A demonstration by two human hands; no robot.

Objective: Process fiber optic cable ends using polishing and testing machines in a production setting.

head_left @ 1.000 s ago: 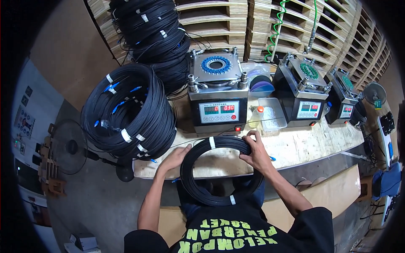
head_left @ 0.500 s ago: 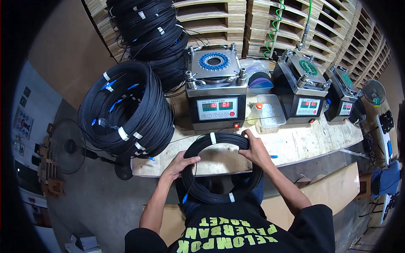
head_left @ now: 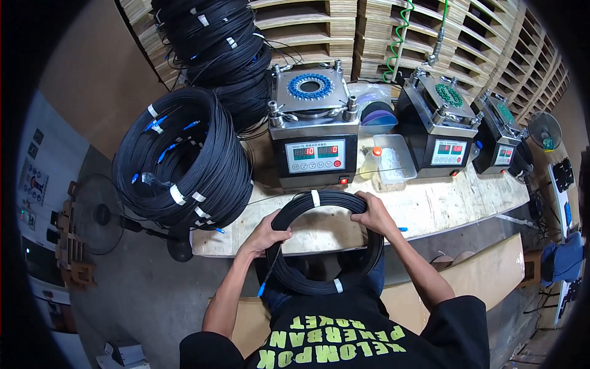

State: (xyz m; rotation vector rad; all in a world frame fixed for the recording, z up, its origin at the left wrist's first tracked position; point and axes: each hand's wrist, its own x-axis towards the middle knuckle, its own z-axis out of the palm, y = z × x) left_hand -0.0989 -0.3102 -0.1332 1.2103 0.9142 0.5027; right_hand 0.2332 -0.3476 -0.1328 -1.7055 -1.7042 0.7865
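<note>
Both my hands grip a coil of black cable (head_left: 297, 278), tilted between my lap and the table's near edge. My left hand (head_left: 265, 237) wraps the coil's left side, thumb on the inner edge. On the upper right side, my right hand (head_left: 373, 216) is closed around it. White bands tie the coil at top and bottom. From its left side hangs a loose end with a blue connector (head_left: 262, 289). Another blue connector (head_left: 402, 229) lies on the table just right of my right hand.
A big stack of black cable coils (head_left: 230, 161) stands at left, with a taller pile (head_left: 209, 43) behind. Three polishing machines (head_left: 314, 157) line the wooden table (head_left: 455, 206). Between two sit a clear tub (head_left: 396, 174) and an orange-capped bottle (head_left: 370, 165). A fan (head_left: 98, 212) is at far left.
The coil and my hands have shifted slightly, and the dangling blue connector has swung a little left and down. The nearest machine's display reading has changed.
</note>
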